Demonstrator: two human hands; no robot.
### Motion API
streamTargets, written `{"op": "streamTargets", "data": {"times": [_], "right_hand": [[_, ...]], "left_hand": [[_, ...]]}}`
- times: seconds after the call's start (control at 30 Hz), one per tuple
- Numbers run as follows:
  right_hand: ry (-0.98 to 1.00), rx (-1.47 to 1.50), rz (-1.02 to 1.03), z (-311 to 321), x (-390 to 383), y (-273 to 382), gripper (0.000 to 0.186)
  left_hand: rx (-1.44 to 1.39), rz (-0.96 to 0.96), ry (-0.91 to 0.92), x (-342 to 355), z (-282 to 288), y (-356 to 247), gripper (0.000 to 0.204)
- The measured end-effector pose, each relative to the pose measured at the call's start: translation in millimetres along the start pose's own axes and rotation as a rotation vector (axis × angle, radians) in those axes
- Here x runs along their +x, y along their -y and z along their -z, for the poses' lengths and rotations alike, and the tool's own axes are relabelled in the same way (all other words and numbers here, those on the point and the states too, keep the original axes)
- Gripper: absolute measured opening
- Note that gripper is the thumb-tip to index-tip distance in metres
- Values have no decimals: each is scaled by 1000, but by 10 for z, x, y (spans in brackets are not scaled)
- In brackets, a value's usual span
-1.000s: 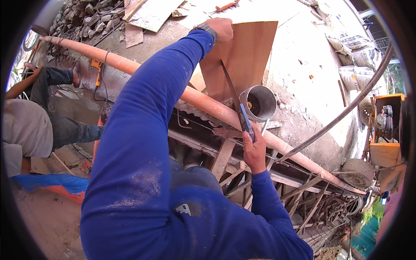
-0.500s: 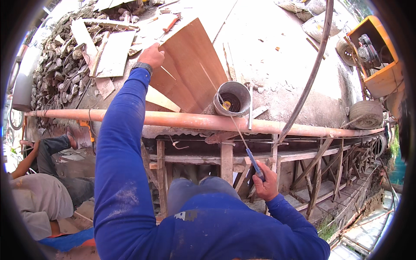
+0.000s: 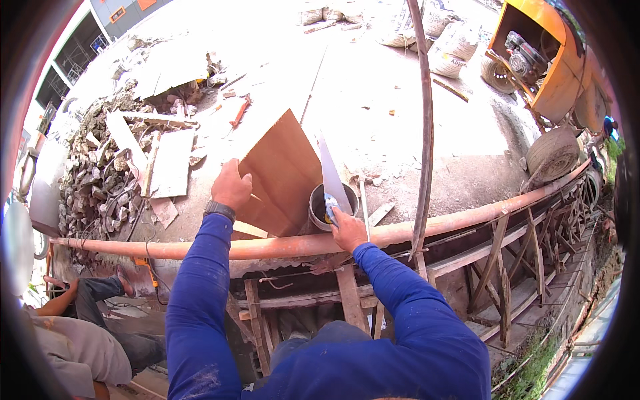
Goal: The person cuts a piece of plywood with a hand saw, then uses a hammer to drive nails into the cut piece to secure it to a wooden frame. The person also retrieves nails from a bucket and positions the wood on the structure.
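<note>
Left hand [image 3: 231,187] grips the near-left edge of the brown wooden board [image 3: 283,167], fingers wrapped over, thumb lying across the face, a dark watch [image 3: 220,211] at the wrist! Over on the right, the right hand [image 3: 350,229] is closed round the blue handle of the handsaw [image 3: 335,177], and that pale blade points up and away from the body, just to the right of the board, with a gap showing between them. Right behind the handle sits the round bucket [image 3: 314,208], its mouth partly covered by saw and hand. The board's lower end reaches down near the long orange pipe [image 3: 280,249], which runs right across the scene below the bucket. Beyond the left hand, an orange-handled tool [image 3: 241,112] lies on the bright ground, and farther left there's a heap of rubble [image 3: 100,173] with pale boards beside it. Down at the lower left, a co-worker [image 3: 83,347] in a light shirt, near a yellow power tool [image 3: 143,263]; at upper right, the orange machine [image 3: 555,97] above its tyre [image 3: 553,155].
</note>
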State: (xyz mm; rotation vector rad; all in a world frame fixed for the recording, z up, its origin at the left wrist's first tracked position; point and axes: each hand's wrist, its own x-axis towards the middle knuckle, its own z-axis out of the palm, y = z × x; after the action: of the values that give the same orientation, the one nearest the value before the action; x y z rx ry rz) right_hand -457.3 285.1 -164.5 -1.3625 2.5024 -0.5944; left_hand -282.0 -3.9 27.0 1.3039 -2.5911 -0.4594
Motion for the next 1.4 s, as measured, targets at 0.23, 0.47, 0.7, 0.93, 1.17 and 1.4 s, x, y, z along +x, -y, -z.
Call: {"op": "streamTargets", "data": {"times": [0.23,0.47,0.7,0.93,1.17,1.4], "right_hand": [[-349,114,276,859,694,854,65],[-398,-319,874,1327,1804,1770,55],[-186,-375,811,1142,1829,1976,29],[-134,-366,708,1191,1725,2033,26],[-120,-301,687,1329,1618,1801,28],[-115,-283,597,1479,1509,1305,23]], "left_hand": [[46,-9,-38,-147,-36,-211,58],[28,-77,-60,-221,-91,-220,66],[98,-113,-221,-676,-173,-134,93],[227,-118,-270,-966,-183,-9,81],[37,28,-12,-809,-113,792,52],[-188,354,-13,-992,-629,2389,39]]}}
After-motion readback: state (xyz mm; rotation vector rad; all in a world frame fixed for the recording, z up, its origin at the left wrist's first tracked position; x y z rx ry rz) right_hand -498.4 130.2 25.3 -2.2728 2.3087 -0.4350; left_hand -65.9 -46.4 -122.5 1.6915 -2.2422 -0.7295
